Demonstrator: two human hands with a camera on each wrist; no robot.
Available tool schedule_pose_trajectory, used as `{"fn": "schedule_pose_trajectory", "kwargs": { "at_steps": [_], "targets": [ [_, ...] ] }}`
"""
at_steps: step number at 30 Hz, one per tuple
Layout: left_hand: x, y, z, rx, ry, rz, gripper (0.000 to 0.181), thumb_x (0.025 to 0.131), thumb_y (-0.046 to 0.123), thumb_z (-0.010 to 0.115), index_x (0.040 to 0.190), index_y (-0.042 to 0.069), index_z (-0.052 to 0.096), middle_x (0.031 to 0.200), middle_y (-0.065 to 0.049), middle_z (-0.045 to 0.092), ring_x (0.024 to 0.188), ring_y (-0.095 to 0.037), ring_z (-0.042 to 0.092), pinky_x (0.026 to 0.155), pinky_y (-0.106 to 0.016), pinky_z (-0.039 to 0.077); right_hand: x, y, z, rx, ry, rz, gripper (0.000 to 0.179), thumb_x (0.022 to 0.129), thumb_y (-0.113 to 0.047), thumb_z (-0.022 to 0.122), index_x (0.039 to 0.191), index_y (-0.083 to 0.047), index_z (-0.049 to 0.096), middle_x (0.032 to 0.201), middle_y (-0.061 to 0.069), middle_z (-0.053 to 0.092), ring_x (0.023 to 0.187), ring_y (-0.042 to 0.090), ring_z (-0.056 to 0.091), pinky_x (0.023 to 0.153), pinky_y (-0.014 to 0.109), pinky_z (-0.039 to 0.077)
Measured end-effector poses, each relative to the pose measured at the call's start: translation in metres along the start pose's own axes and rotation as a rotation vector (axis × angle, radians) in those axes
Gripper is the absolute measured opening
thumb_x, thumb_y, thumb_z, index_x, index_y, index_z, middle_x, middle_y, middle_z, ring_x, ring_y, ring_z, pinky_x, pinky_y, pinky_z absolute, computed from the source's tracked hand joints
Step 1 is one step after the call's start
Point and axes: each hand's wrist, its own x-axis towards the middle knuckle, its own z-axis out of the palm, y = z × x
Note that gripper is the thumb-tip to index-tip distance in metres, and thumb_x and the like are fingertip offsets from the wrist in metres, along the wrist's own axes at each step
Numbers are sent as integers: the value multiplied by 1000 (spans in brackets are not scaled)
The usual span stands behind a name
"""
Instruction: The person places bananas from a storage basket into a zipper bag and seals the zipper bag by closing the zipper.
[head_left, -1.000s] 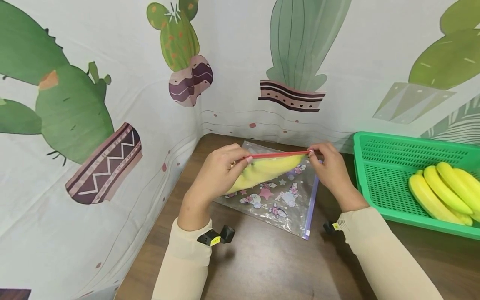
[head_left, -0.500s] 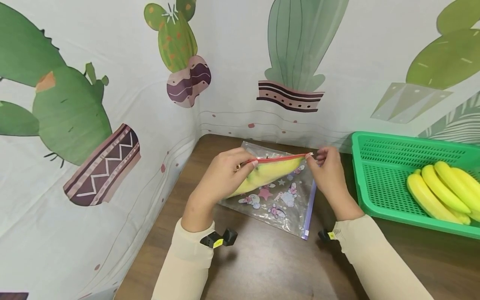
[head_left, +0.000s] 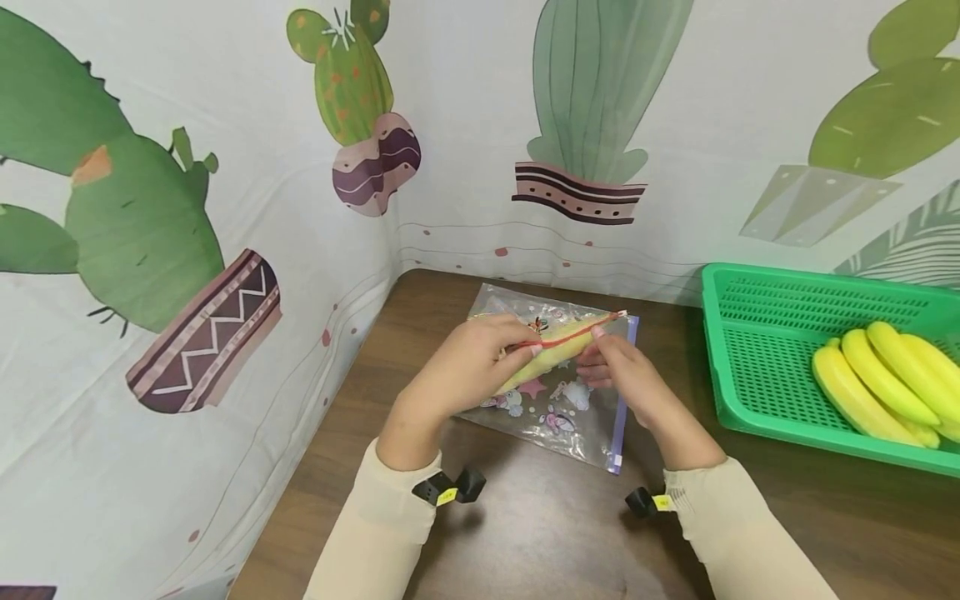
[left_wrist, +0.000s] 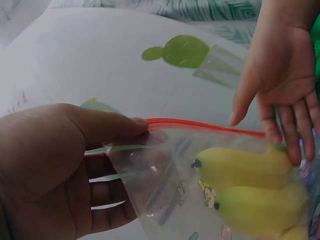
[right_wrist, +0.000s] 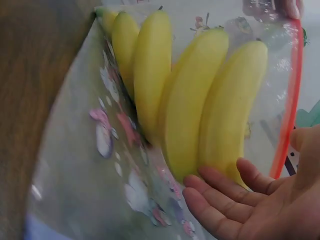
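A clear printed zip bag with a red zip holds several yellow bananas. My left hand pinches the bag's upper left corner at the zip between thumb and fingers. My right hand is at the other end, with its fingers extended along the bag's near side and its thumb close to the red zip. In the right wrist view, those fingertips rest at the lower ends of the bananas. Beneath lies a second clear printed bag with a purple zip edge, flat on the table.
At the right stands a green perforated basket with a bunch of bananas in it. The brown wooden table meets a white cloth backdrop printed with cacti at the back and left.
The right hand has released the zip's right end and moved left and nearer, along the bag's near side. The left hand has shifted slightly right and nearer, still pinching, and the bag has tilted.
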Motion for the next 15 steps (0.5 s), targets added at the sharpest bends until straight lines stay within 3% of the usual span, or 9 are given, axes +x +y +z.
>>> {"fn": "schedule_pose_trajectory", "kwargs": {
  "at_steps": [5,7,12,15],
  "targets": [
    [4,7,9,-23,-73,25,15,100,20,62,99,16,76,91,8,69,87,-7,62,81,-26,51,-4,-2,1,42,-54,47,76,106,-57,24,130,11,45,137,37,53,120,50,62,91,51,58],
    [5,9,12,-36,-100,30,14,99,19,62,98,16,76,91,9,68,89,-6,62,88,-24,51,-5,-3,1,66,-76,72,74,106,-57,27,131,10,46,136,34,55,120,49,62,90,50,58],
    [6,12,20,-39,-196,18,14,99,20,63,101,17,77,94,8,66,89,-6,60,89,-23,50,-9,-4,1,138,-94,101,50,106,-35,38,128,7,53,111,12,72,109,36,71,87,50,59],
    [7,13,24,-74,-267,25,16,99,25,65,105,17,77,96,8,67,86,-5,58,80,-21,48,-11,-3,1,184,-95,105,39,105,-25,38,121,7,55,98,0,72,96,23,75,85,46,60]
  ]
}}
